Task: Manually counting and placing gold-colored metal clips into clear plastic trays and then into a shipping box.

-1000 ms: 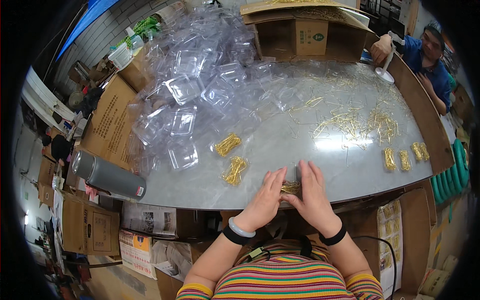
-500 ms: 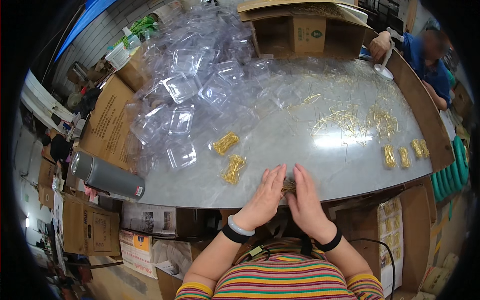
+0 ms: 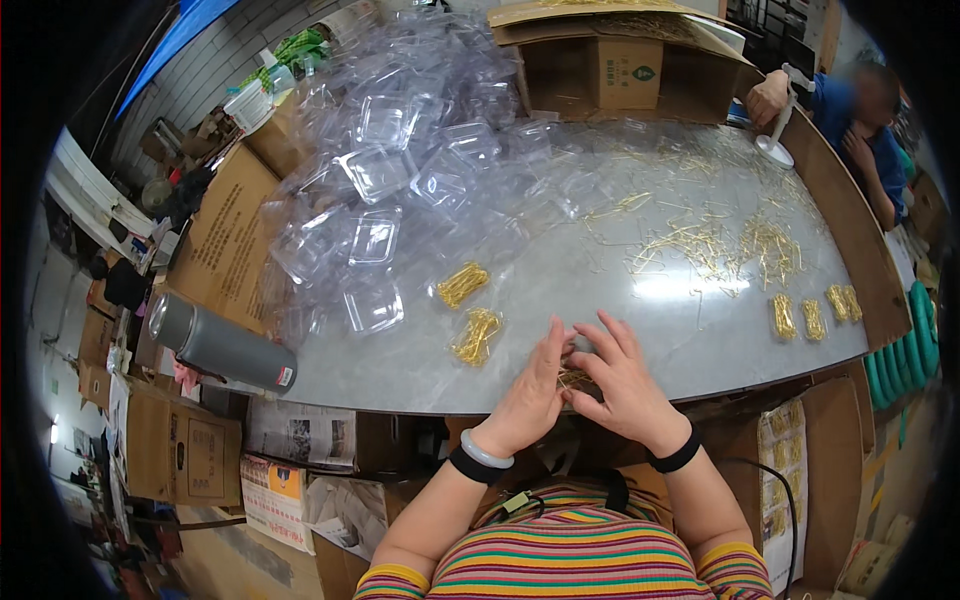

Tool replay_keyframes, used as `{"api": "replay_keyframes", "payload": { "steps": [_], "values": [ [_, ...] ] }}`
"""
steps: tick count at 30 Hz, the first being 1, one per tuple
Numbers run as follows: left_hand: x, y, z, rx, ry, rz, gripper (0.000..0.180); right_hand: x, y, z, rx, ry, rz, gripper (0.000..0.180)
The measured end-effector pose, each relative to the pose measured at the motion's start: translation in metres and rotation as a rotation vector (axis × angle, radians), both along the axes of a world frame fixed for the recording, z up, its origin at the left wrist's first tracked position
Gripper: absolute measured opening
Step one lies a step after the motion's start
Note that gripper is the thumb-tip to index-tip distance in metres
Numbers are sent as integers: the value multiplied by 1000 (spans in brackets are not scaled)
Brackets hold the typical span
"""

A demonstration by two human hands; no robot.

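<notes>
Left hand (image 3: 532, 392) and right hand (image 3: 622, 385) meet at the desk (image 3: 640, 310) edge, fingers closed around a gold pin bundle (image 3: 573, 378).

- Worktop (image 3: 420, 375): smooth, glossy grey surface.
- Pins (image 3: 476, 336): shiny gold-coloured metal.
- Trays (image 3: 374, 236): clear, glossy plastic.
- Flask (image 3: 222, 346): matt grey metal.
- Boxes (image 3: 222, 240): matt brown cardboard.

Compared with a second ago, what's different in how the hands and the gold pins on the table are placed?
Very little. Both hands, left hand and right hand, stay pressed together at the near table edge around a small bunch of gold pins, with only slight finger shifts. Nothing was picked up or let go. The two gold bundles, the plastic trays and the grey flask lie as before.
</notes>
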State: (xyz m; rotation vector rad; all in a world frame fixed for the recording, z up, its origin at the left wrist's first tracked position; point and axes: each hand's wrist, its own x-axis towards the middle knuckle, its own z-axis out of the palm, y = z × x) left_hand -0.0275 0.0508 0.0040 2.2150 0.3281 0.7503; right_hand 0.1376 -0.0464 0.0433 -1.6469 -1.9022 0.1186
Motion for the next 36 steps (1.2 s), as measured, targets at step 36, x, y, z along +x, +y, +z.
{"api": "replay_keyframes", "payload": {
  "steps": [36],
  "values": [
    [2,-7,28,-54,236,169,41,18,-15,-18,-38,312,94,48]
  ]
}}
